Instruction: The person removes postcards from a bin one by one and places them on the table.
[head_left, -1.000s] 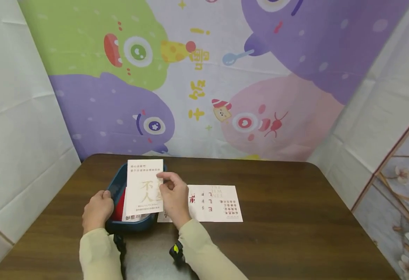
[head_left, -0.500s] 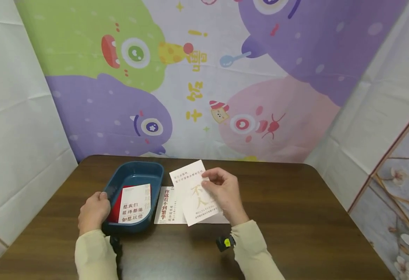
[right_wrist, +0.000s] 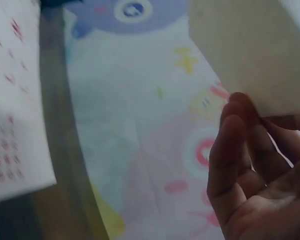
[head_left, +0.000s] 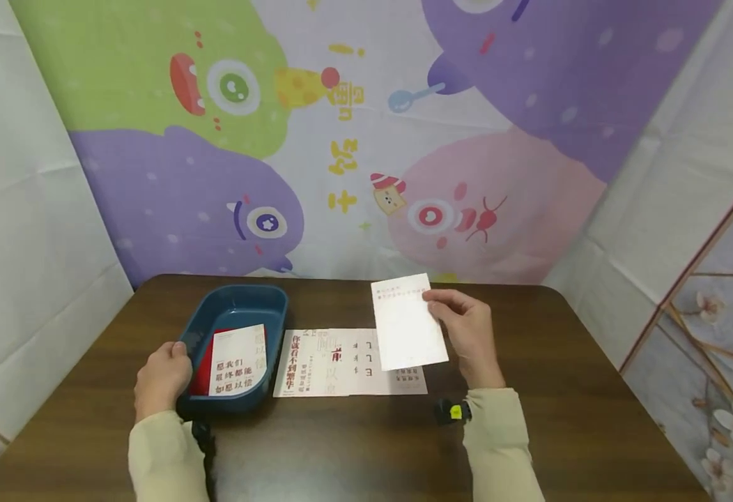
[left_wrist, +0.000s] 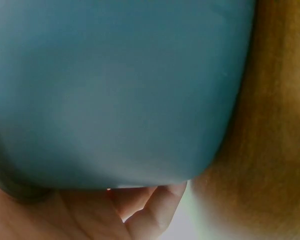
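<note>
My right hand [head_left: 469,335] pinches a white printed card [head_left: 407,328] by its right edge, above the right end of a row of cards [head_left: 310,380] laid side by side on the table. The raised card hides part of that row. In the right wrist view, fingertips and thumb meet at the lower edge of the card [right_wrist: 255,55]. My left hand [head_left: 162,376] grips the left side of a blue tray [head_left: 244,300], its curled fingers partly visible beneath the tray wall [left_wrist: 120,100] in the left wrist view. Inside lie a white card [head_left: 237,366] with dark lettering and something flat and red [head_left: 202,373].
A brown wooden table [head_left: 354,453] bears everything. Behind it hangs a cloth backdrop [head_left: 341,244] with cartoon monsters. White panels [head_left: 47,209] stand at the left, and a flower-patterned panel [head_left: 718,348] is at the right.
My right hand has carried the card from over the tray to the right, past the row of cards, uncovering the tray's contents. The left hand has stayed at the tray.
</note>
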A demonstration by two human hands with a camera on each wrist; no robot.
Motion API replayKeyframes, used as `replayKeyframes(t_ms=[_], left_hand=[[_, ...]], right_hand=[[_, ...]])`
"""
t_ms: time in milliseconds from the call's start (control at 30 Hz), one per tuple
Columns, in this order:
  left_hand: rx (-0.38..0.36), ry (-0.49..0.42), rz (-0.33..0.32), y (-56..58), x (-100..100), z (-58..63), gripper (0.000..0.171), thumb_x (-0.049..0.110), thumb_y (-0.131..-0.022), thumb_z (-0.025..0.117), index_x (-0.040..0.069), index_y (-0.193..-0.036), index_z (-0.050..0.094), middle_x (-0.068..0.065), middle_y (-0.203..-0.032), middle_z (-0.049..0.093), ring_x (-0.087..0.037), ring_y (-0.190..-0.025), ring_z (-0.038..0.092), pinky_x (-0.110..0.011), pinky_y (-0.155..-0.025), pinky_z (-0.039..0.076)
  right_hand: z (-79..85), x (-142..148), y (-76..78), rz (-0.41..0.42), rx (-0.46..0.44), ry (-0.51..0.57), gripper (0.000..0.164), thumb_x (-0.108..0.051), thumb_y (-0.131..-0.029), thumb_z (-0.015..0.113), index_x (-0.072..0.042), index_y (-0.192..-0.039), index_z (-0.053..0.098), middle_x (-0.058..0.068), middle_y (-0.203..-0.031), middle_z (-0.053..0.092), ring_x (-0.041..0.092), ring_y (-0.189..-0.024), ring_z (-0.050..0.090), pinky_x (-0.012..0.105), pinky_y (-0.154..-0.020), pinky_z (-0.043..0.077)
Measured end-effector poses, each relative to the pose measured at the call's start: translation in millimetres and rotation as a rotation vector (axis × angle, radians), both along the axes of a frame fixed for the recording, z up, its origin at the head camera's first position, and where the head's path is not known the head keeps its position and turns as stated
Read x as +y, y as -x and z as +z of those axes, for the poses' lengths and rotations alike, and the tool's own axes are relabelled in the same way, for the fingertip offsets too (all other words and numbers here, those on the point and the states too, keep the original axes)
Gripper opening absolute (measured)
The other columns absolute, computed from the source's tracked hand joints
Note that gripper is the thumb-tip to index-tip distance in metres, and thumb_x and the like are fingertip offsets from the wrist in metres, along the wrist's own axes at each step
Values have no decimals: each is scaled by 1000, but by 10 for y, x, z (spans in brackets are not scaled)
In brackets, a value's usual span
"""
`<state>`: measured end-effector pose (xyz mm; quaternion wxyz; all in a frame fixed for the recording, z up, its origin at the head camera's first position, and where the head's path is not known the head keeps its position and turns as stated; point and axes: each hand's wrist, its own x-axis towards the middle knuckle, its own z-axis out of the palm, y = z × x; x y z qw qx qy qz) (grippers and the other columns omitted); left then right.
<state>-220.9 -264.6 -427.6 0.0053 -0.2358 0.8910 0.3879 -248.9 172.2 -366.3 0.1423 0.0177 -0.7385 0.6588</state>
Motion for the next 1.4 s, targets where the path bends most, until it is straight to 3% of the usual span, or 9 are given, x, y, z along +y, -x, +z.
replayKeyframes(t_ms=[200, 433, 567, 767, 1100, 1400], left_hand=[[-7, 0, -7, 10, -30, 13, 61, 42, -104, 14, -2, -141, 36, -41, -139, 37, -61, -118, 36, -75, -97, 31], [-2, 15, -9, -3, -27, 0, 61, 40, -104, 15, -3, -143, 34, -42, -142, 34, -62, -122, 34, -74, -101, 28], [3, 20, -10, 5, -28, -7, 61, 40, -105, 15, -3, -143, 34, -42, -141, 35, -62, -121, 34, -74, -101, 28], [-4, 9, -14, 15, -31, -12, 62, 41, -104, 15, -4, -143, 33, -42, -141, 34, -62, -122, 34, -74, -101, 28], [8, 10, -20, 19, -27, -9, 62, 41, -104, 16, -4, -142, 35, -42, -140, 35, -61, -121, 34, -74, -101, 28], [4, 0, -6, 17, -1, 6, 63, 42, -104, 16, -4, -143, 33, -41, -141, 35, -61, -122, 33, -74, -101, 28]], right_hand=[[-29, 303, 34, 2, -50, -50, 21, -3, -90, 65, -1, -109, 72, 12, -96, 66, 20, -68, 58, 23, -51, 50], [-395, 463, 152, 35, -231, -108, 23, 0, -90, 63, 0, -112, 69, 6, -90, 62, 19, -75, 56, 32, -59, 51], [-609, 459, 220, 76, -300, -104, 25, 0, -90, 60, 0, -114, 68, 11, -98, 64, 21, -78, 59, 36, -61, 52], [-811, 415, 267, 109, -374, -107, 28, 2, -89, 58, 1, -116, 66, 16, -104, 66, 20, -76, 62, 32, -57, 52], [-876, 384, 291, 139, -385, -99, 32, 3, -89, 58, 2, -120, 63, 21, -113, 64, 21, -80, 63, 31, -60, 53], [-833, 367, 289, 167, -424, -178, 30, -9, -95, 58, 1, -123, 62, 21, -116, 64, 23, -85, 65, 36, -66, 57]])
